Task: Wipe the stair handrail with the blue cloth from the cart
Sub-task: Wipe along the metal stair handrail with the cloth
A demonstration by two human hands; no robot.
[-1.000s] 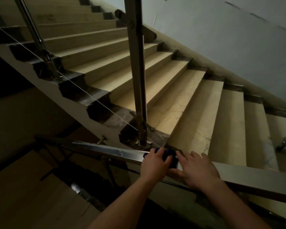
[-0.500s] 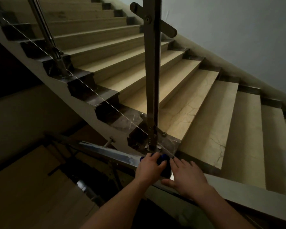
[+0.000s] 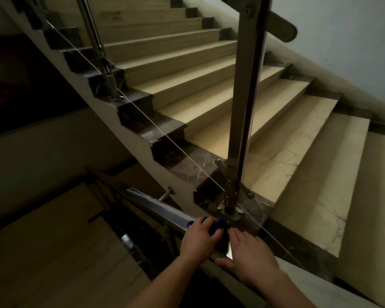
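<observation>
Blue cloth [image 3: 218, 225] sits bunched on top of the steel handrail [image 3: 160, 206], just in front of the foot of the upright metal post [image 3: 245, 107]. The left hand [image 3: 197, 240] lies over the cloth with its fingers curled round it, holding it against the rail; blue shows past the fingertips. The right hand [image 3: 250, 252] rests palm down on the handrail, a little to the right of the post's foot. Its fingers are straight and close together, its thumb lies along the rail's near edge, and it grips nothing. Its fingertips are just beside the cloth; whether they touch it cannot be told. The handrail slants from the right of the post's foot down to its left, shining where light catches it. Beige stone steps [image 3: 309, 174] with dark marble edging climb behind the post. A thin wire [image 3: 142, 114] slopes up and left from the post's base towards a second post [image 3: 93, 41]. To the right of the post stands a pale wall [image 3: 353, 52].
</observation>
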